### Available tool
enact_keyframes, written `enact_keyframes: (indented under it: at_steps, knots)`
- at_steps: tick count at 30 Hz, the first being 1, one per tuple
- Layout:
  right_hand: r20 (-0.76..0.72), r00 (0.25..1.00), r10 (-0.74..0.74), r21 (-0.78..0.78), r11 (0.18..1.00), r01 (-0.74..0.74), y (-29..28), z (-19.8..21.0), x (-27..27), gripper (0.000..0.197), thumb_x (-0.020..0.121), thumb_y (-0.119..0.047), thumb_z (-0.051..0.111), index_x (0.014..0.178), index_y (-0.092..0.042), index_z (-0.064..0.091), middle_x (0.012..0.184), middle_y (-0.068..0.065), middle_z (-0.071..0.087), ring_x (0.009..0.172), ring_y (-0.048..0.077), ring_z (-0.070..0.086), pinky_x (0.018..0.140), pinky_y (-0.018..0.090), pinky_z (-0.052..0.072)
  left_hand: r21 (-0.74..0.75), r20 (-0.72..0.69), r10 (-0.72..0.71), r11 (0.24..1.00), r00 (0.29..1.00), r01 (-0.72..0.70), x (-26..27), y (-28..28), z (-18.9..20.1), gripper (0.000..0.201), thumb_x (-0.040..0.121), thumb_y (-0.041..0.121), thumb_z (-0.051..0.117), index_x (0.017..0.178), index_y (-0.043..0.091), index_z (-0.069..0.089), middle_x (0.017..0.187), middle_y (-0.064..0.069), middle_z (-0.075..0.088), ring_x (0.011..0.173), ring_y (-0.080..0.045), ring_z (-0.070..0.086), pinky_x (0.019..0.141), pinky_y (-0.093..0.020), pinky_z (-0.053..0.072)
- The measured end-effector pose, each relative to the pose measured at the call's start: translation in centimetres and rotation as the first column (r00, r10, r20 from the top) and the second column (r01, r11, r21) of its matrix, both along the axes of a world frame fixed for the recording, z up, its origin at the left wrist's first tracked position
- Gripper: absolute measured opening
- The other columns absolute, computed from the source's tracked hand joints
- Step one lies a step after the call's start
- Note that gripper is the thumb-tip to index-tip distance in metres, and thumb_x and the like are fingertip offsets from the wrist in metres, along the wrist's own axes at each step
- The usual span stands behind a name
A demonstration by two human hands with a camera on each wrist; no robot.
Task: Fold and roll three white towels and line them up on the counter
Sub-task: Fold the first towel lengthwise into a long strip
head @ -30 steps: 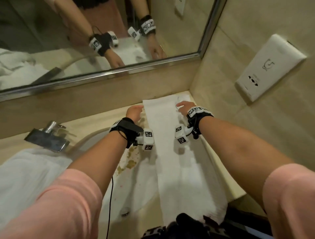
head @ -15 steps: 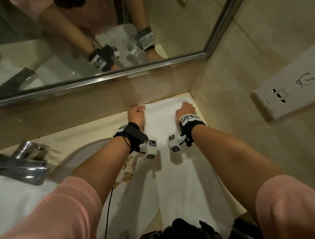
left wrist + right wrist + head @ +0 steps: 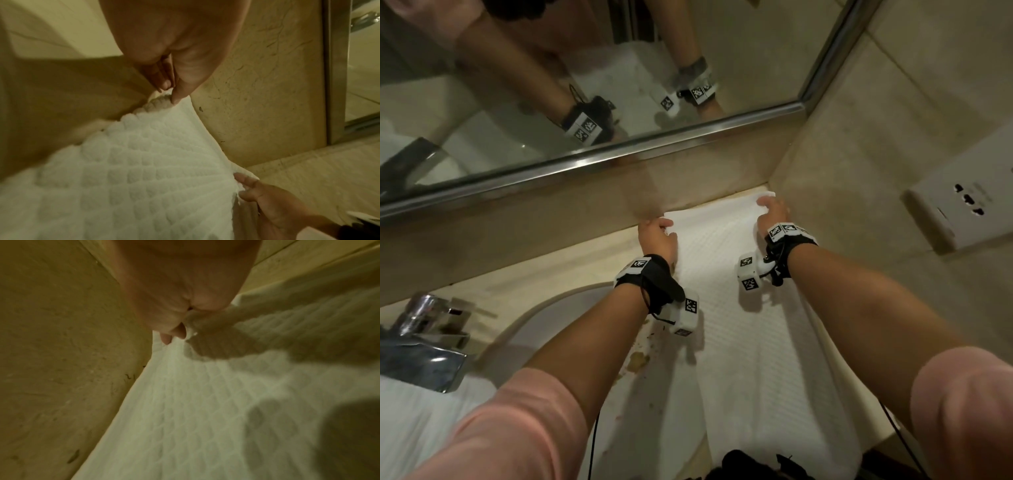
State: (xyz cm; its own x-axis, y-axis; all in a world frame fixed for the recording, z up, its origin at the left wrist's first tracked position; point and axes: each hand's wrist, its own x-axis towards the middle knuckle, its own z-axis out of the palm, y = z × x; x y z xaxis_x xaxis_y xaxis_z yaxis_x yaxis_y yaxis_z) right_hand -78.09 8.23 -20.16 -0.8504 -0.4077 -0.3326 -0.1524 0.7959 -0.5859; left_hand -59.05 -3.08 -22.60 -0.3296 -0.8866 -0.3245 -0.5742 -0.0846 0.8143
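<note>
Towels: two are showing. One towel (image 3: pixel 750 335) is lying lengthwise on the counter (image 3: pixel 544 291), its far end against the back wall in the right corner and its near end hanging over the front edge. A second towel (image 3: pixel 410 421) is lying at the lower left, past the tap.
Left hand: the left hand (image 3: pixel 656 236) is pinching the far left corner of the long towel; the left wrist view is showing thumb and fingertips (image 3: pixel 164 82) pressed together on the edge.
Right hand: the right hand (image 3: pixel 774 210) is gripping the far right corner, fingers curled with cloth bunched in them, as the right wrist view is showing.
Hands apart: the two are holding opposite corners of the same end, the towel's width between them.
Tap: one tap (image 3: pixel 424 335) is standing at the left beside one basin (image 3: pixel 558 308).
Mirror: one mirror (image 3: pixel 482 102) is reflecting both forearms.
Socket: one socket plate (image 3: pixel 962 202) is sitting on the right wall.
Stains: brownish marks (image 3: pixel 638 359) are showing just left of the long towel.
</note>
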Motion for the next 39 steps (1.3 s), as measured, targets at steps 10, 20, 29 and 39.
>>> enact_keyframes:
  at_steps: [10,20,29,39]
  knots:
    - [-0.091,0.982,-0.169,-0.064,0.985,0.163,-0.2,-0.5,0.9,0.038,0.077,0.004,0.040,0.097,-0.028,0.047,0.095,0.005,0.046,0.094,0.031,0.057,0.075,0.036,0.047,-0.083,-0.022,0.046,0.995,0.999,-0.047,-0.5,0.3,0.0,0.020,0.085,0.000,0.057,0.104,0.002,0.054,0.109,-0.018,0.056,0.090,-0.027,0.055,0.081,-0.027,0.044]
    - [0.088,0.993,-0.085,-0.098,0.991,0.093,-1.0,0.8,-0.1,0.033,0.086,-0.004,0.037,0.075,-0.030,0.054,0.114,0.007,0.057,0.084,0.021,0.058,0.061,0.023,0.040,-0.217,0.277,-0.253,0.923,0.927,0.317,-0.7,0.3,0.4,0.042,0.097,0.020,0.046,0.139,0.021,0.044,0.129,-0.017,0.041,0.123,-0.032,0.040,0.099,-0.035,0.040]
    - [-0.031,0.994,-0.107,-0.300,0.950,0.093,1.3,-0.1,0.9,0.038,0.081,0.011,0.039,0.092,-0.016,0.063,0.121,0.000,0.047,0.110,0.014,0.051,0.097,0.023,0.040,-0.311,0.523,-0.301,0.804,0.797,0.507,0.0,0.1,0.6,0.051,0.094,0.014,0.050,0.142,0.017,0.035,0.131,-0.014,0.048,0.120,-0.032,0.047,0.088,-0.041,0.042]
    - [0.075,0.988,-0.138,-0.330,0.931,0.156,1.3,0.1,0.5,0.010,0.088,-0.011,0.059,0.093,-0.019,0.059,0.093,-0.001,0.060,0.085,0.015,0.056,0.076,0.024,0.045,-0.207,0.397,-0.350,0.867,0.849,0.454,0.0,-0.4,1.7,0.032,0.082,0.006,0.049,0.113,0.013,0.048,0.122,-0.010,0.050,0.117,-0.030,0.043,0.082,-0.037,0.040]
